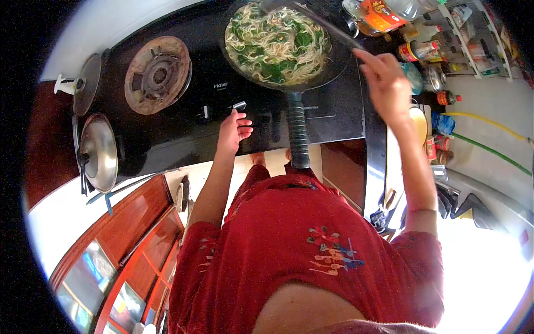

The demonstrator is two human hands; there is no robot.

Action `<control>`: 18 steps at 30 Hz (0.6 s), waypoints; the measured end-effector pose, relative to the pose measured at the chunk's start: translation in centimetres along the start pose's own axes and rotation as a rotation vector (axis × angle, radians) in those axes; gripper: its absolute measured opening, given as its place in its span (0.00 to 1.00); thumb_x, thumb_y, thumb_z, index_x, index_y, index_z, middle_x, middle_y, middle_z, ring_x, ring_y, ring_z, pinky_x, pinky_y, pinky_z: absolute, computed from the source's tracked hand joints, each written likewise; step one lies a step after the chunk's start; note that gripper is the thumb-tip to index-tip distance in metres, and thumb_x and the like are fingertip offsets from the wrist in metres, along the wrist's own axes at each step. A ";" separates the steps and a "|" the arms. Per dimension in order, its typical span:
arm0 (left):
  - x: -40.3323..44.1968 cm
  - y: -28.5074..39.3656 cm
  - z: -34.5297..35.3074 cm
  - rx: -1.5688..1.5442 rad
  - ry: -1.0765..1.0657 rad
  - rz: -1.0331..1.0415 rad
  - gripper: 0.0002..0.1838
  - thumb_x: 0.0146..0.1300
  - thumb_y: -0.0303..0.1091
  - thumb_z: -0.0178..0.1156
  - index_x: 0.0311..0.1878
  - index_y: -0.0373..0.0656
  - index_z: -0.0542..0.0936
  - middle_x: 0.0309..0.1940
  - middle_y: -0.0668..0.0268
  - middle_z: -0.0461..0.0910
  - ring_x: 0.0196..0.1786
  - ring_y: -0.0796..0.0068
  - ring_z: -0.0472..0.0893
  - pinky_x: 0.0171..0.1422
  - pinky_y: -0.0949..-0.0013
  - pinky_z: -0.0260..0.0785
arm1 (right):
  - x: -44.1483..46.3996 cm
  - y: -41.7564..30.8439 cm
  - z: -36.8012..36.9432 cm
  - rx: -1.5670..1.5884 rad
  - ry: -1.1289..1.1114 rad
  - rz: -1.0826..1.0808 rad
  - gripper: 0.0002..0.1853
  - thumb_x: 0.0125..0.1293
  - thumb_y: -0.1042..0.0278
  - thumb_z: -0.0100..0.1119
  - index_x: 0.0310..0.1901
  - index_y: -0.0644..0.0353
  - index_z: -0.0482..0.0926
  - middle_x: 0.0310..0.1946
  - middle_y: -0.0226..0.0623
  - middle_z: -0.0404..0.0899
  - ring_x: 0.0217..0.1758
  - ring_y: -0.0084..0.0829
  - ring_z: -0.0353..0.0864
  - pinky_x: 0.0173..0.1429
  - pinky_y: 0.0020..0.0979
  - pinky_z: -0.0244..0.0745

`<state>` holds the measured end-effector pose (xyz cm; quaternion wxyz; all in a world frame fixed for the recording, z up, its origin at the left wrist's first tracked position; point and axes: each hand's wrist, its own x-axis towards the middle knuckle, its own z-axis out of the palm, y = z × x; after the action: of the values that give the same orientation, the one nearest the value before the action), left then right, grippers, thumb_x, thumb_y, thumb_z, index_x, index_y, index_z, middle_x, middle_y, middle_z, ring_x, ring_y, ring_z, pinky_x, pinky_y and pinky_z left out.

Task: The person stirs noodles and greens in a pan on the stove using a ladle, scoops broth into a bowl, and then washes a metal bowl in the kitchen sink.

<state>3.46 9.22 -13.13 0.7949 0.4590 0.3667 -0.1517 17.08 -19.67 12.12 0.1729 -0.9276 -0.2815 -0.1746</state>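
A dark wok (295, 87) sits on the stove, filled with noodles (276, 42) and green leafy vegetables in broth. Its ribbed black handle (298, 131) points back toward my body. My right hand (385, 89), slightly blurred, is closed around the long handle of a dark spatula (328, 26). The spatula reaches over the wok, and its far end is at the wok's back, partly cut off by the frame. At the stove's front, my left hand (236, 131) has its fingertips at a silver stove knob (239, 106), the other fingers loosely bent.
Left of the wok is an unused burner (160, 76). Two lids, one glass-like (88, 83) and one metal (100, 153), hang at the left edge. Bottles (384, 15) and jars line the right side, beside a wire rack (473, 33). A second knob (206, 112) is nearby.
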 end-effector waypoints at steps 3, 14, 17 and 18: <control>-0.1 0.1 0.5 -0.023 0.012 0.010 0.25 0.66 0.54 0.43 0.44 0.38 0.73 0.28 0.61 0.78 0.24 0.72 0.78 0.27 0.71 0.72 | 0.1 -2.8 3.4 0.046 0.000 0.035 0.13 0.58 0.70 0.56 0.45 0.45 0.79 0.27 0.34 0.72 0.27 0.34 0.75 0.29 0.32 0.72; 1.0 -0.6 0.2 -0.057 0.032 0.005 0.24 0.65 0.54 0.44 0.43 0.39 0.73 0.28 0.62 0.78 0.25 0.72 0.78 0.29 0.71 0.71 | -6.4 -0.1 0.5 -0.228 -0.263 -0.161 0.25 0.43 0.79 0.55 0.45 0.41 0.78 0.37 0.30 0.71 0.27 0.29 0.76 0.25 0.28 0.74; 1.3 -0.2 0.5 -0.039 0.033 0.001 0.24 0.64 0.54 0.46 0.44 0.40 0.73 0.29 0.62 0.78 0.26 0.71 0.78 0.30 0.70 0.72 | -6.5 2.8 -0.5 -0.265 -0.286 -0.244 0.24 0.43 0.78 0.55 0.44 0.41 0.78 0.39 0.29 0.73 0.29 0.30 0.77 0.28 0.28 0.75; 1.5 -0.2 0.4 -0.032 0.027 0.006 0.24 0.64 0.54 0.47 0.44 0.40 0.73 0.29 0.62 0.79 0.26 0.71 0.78 0.31 0.69 0.72 | -6.3 3.0 -0.7 -0.233 -0.272 -0.240 0.24 0.44 0.78 0.56 0.44 0.42 0.78 0.39 0.29 0.74 0.29 0.31 0.77 0.29 0.29 0.75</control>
<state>4.55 8.88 -14.16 0.7975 0.4496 0.3782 -0.1371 13.75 -25.19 9.47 0.0030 -0.9161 -0.3888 -0.0983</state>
